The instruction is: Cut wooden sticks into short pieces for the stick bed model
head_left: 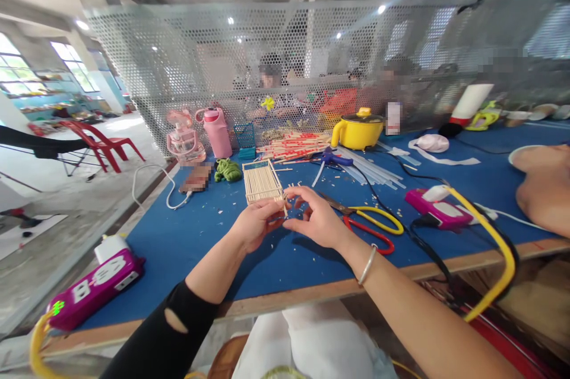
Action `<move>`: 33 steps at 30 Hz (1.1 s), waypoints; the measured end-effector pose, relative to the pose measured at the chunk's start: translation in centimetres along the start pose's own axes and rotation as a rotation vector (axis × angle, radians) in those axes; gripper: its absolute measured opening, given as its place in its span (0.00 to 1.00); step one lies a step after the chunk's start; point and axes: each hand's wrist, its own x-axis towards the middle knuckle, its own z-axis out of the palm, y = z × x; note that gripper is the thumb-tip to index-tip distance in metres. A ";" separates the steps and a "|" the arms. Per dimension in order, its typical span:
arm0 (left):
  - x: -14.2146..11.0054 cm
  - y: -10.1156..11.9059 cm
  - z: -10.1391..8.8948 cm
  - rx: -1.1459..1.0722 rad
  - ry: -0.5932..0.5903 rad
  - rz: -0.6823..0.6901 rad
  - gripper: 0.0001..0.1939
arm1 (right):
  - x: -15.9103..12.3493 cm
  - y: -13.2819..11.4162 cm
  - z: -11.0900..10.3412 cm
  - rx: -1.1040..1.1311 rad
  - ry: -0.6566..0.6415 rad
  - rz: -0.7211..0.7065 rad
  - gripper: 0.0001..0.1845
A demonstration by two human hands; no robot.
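My left hand (255, 223) and my right hand (314, 217) meet over the blue table (178, 236), both pinching the near edge of a small flat panel of wooden sticks (262, 180). The panel lies flat on the table just beyond my fingers. My left fingers are curled on its near right corner. My right thumb and forefinger pinch close beside them, with the other fingers raised. A silver bangle (367, 264) sits on my right wrist, and a black sleeve covers my left forearm.
Yellow scissors (374, 215) and red scissors (373, 234) lie right of my hands. Further back are a stick pile (291, 146), blue glue gun (332, 159), yellow pot (357, 128), pink bottle (217, 131), green string (228, 170). Magenta power strips (95, 287) (434, 208) with cables flank me. Another person's arm (541, 189) rests at right.
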 end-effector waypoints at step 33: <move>-1.4 -1.8 2.2 -0.332 0.211 0.133 0.14 | 0.4 -2.0 1.4 0.036 -0.077 0.082 0.20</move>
